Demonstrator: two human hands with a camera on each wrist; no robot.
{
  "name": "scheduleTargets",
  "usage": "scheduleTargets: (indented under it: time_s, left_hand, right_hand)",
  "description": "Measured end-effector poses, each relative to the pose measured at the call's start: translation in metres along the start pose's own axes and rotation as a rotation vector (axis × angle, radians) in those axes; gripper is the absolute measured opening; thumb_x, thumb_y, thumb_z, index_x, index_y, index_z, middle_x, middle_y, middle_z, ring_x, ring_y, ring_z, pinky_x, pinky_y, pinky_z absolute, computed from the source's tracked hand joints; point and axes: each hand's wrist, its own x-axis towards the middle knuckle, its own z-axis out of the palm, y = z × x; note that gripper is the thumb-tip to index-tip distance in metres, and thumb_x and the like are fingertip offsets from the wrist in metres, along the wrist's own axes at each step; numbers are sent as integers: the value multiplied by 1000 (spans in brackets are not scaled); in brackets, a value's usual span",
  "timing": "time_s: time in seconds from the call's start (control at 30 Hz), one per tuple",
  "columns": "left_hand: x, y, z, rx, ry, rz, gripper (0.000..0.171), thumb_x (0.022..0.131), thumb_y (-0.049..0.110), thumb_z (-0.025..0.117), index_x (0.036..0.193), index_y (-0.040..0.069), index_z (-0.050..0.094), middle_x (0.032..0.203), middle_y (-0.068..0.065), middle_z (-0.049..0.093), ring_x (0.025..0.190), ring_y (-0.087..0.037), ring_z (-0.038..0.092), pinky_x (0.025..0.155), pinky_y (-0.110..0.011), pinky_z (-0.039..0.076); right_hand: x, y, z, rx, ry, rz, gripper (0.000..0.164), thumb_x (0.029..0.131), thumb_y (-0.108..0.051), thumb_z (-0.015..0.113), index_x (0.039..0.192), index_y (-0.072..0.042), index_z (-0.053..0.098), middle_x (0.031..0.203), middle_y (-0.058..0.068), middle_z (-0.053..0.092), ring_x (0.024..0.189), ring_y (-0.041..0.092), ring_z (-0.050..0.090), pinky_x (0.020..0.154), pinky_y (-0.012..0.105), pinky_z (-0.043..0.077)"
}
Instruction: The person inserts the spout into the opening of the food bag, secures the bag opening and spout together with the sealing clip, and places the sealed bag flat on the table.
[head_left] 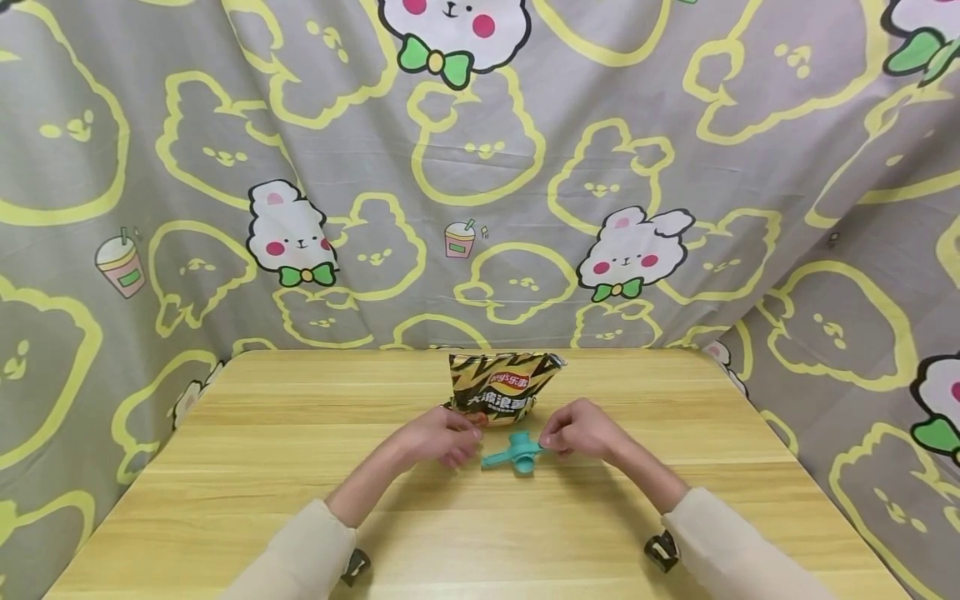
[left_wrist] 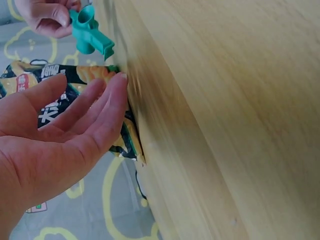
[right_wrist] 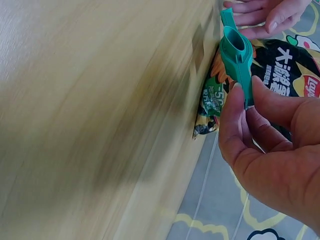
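A teal-green clip (head_left: 522,452) is sitting between the two hands, just in front of a snack bag, its far end being pinched by the right hand (head_left: 583,429) between thumb and fingertips. The clip is showing a smooth, slightly glossy surface, apparently plastic, in one colour throughout, looking bluer in the head view and deeper green in the wrist views. A slim, straight bar is running through it, and a short, round tube is crossing the bar at its middle, jutting out on both sides. One mouth of the tube is facing the right wrist camera, revealing a hollow, shaded inside and a rounded rim. The bar's free end is pointing toward the left hand and is looking squared off.

The left hand (head_left: 438,437) is holding nothing, its fingers relaxing in a gentle bend with the palm showing in its own wrist view. It is hovering by the lower left corner of the bag; whether it is touching cannot be told.

The snack bag (head_left: 504,383) is standing on the wooden worktop (head_left: 495,533), wearing black and gold stripes, a red oval logo and white lettering. Behind, a grey curtain (head_left: 360,158) is hanging, printed with yellow outlines and white rabbits.
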Motion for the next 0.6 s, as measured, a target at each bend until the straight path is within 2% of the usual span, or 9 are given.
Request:
scheduleTargets:
  time_s: [0.17,0.33,0.47,0.6]
  left_hand:
    - [0,0,2,-40,-32,0,41,101,21,61,130,-8,61,115,-22,71,97,-33,72,82,-42,62]
    - [1,-3,2,-82,-58,-5,45,102,21,59,134,-10,56,119,-22,70,96,-35,73,81,-43,62]
    - [2,-4,3,-137,-89,-13,47,103,22,58,135,-12,54,114,-26,71,92,-37,74,80,-44,62]
    - [1,-5,3,-171,-111,-9,41,104,21,57,129,-11,58,102,-28,72,88,-37,74,79,-44,62]
  right_hand:
    - [2,-3,5,39,-5,0,10,87,-4,73,92,4,76,89,13,75,76,25,72,72,39,63]
    - [2,-7,9,78,-15,-2,10,87,-3,73,92,6,75,88,19,74,71,21,69,72,39,63]
    - [3,-9,12,84,-3,4,10,87,-4,74,92,6,75,88,20,74,68,19,68,71,39,62]
    - [4,-9,14,83,16,13,9,88,-4,73,90,5,75,87,17,74,66,17,68,72,40,62]
